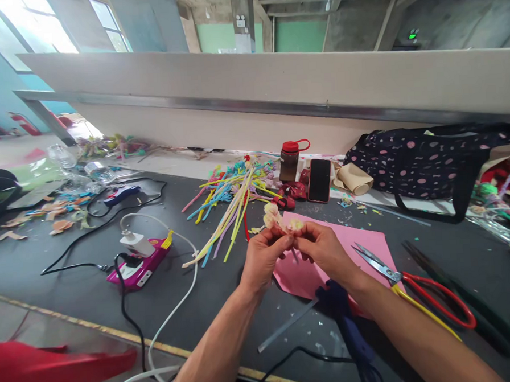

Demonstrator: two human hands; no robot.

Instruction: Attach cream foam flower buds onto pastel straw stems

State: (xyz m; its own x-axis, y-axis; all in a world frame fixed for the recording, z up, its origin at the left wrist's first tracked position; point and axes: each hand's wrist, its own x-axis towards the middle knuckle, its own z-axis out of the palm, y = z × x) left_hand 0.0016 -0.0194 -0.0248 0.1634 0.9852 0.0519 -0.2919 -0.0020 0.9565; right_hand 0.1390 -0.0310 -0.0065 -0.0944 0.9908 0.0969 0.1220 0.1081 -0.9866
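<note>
My left hand (266, 250) and my right hand (320, 243) meet in front of me, fingertips pinched together. Between them is a small craft flower (273, 214) with cream and pinkish fuzzy petals; a thin stem pokes out below the fingers. Both hands are closed on it, and the fingers hide its middle. Beneath them lies a pink sheet (372, 239). Just beyond the left hand, a pile of pipe-cleaner flowers (238, 192) has its coloured stems pointing toward me. Under my right forearm is a dark blue glue gun (345, 317), with a clear glue stick (288, 326) beside it.
Red-and-yellow-handled scissors (396, 277) and dark-handled pliers (448, 286) lie at right. A phone (319, 180), bottle (289, 160) and patterned bag (420, 165) stand behind. At left, a purple power strip (141, 265) trails cables across the table; paper scraps (55, 213) lie further off.
</note>
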